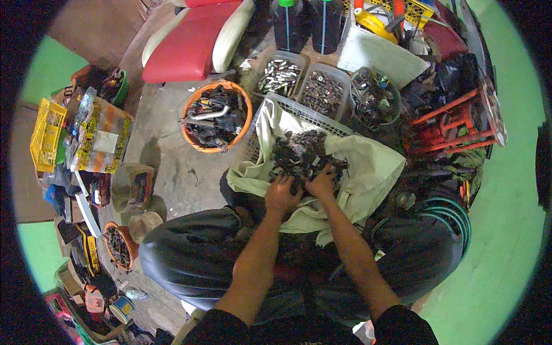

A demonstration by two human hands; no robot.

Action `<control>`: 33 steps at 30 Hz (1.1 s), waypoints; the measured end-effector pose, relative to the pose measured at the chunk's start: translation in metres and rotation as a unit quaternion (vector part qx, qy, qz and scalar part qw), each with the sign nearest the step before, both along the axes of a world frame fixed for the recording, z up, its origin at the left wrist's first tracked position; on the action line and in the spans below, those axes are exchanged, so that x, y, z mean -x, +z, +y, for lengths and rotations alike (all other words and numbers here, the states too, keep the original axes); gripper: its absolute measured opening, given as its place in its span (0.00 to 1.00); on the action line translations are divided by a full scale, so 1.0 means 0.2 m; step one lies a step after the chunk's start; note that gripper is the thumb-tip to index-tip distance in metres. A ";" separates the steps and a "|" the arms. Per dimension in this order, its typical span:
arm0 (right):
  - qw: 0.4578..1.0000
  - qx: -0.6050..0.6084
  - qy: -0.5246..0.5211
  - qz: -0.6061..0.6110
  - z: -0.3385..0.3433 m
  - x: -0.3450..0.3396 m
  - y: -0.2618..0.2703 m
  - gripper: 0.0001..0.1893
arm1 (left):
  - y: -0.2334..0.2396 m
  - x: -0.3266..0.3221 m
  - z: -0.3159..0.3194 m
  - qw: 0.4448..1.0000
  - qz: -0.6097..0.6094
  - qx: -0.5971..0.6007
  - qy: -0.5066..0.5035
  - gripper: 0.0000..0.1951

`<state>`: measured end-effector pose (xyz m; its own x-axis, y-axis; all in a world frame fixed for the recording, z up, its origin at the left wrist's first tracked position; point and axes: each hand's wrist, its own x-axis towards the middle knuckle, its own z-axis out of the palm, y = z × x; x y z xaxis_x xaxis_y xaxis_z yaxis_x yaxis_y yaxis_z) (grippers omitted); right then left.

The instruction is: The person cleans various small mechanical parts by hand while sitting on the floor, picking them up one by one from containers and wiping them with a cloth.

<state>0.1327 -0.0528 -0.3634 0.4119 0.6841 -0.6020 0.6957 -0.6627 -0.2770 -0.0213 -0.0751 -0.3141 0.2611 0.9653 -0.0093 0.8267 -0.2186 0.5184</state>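
Both hands are in a heap of small dark scrap pieces, lying on a pale woven sack spread over a plastic crate between my knees. My left hand rests at the heap's near left edge, fingers bent down into it. To its right, my right hand reaches into the heap with its fingertips among the pieces. The dark pieces hide the fingertips, so what either hand grips cannot be made out.
Beyond the crate stand a clear tub of white-and-brown cylinders, a tub of small brown parts and a bucket of scrap. An orange bucket is at left. A red metal stool lies right; a red-and-white seat is behind.
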 end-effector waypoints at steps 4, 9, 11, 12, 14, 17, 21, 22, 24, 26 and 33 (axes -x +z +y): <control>0.998 -0.046 -0.008 -0.050 0.01 0.11 -0.13 0.62 | -0.06 0.01 0.02 1.000 0.008 -0.030 -0.005 0.23; 0.925 -0.156 -0.119 0.326 0.05 -0.05 -0.10 0.50 | -0.14 0.00 0.00 0.998 0.034 -0.061 0.004 0.22; 0.910 -0.164 -0.128 0.360 0.06 -0.04 0.10 0.47 | -0.13 0.02 0.01 0.999 0.037 0.005 0.005 0.22; 0.945 -0.169 -0.078 0.270 0.06 -0.05 0.19 0.48 | -0.11 0.03 0.02 0.998 0.030 0.046 0.005 0.22; 0.972 -0.198 0.002 0.127 0.02 -0.07 0.21 0.49 | -0.07 0.03 0.01 0.996 0.039 0.080 0.005 0.22; 0.973 -0.208 0.100 -0.022 -0.22 -0.19 -0.08 0.51 | -0.02 -0.01 0.01 0.995 0.070 0.077 0.004 0.22; 0.958 -0.138 0.206 -0.142 -0.44 -0.25 -0.44 0.56 | 0.01 -0.03 0.03 0.994 0.059 0.091 -0.002 0.22; 0.951 -0.144 0.225 -0.158 -0.43 -0.19 -0.39 0.57 | -0.02 -0.02 0.03 0.995 0.051 0.084 0.000 0.22; 0.972 0.012 0.214 -0.094 -0.27 -0.08 -0.14 0.58 | -0.12 0.01 0.00 0.998 0.047 0.037 0.010 0.21; 0.975 0.088 0.191 -0.069 -0.19 -0.06 0.05 0.59 | -0.14 0.01 0.00 0.999 0.041 0.020 0.012 0.20; 0.987 0.055 0.142 -0.055 -0.26 -0.14 -0.09 0.62 | 0.03 -0.03 0.03 0.996 0.042 0.077 0.019 0.19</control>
<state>0.1612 -0.1052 -0.3813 0.2792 0.7141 -0.6420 0.8798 -0.4581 -0.1269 -0.0154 -0.0685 -0.3091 0.2171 0.9598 -0.1777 0.8751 -0.1107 0.4712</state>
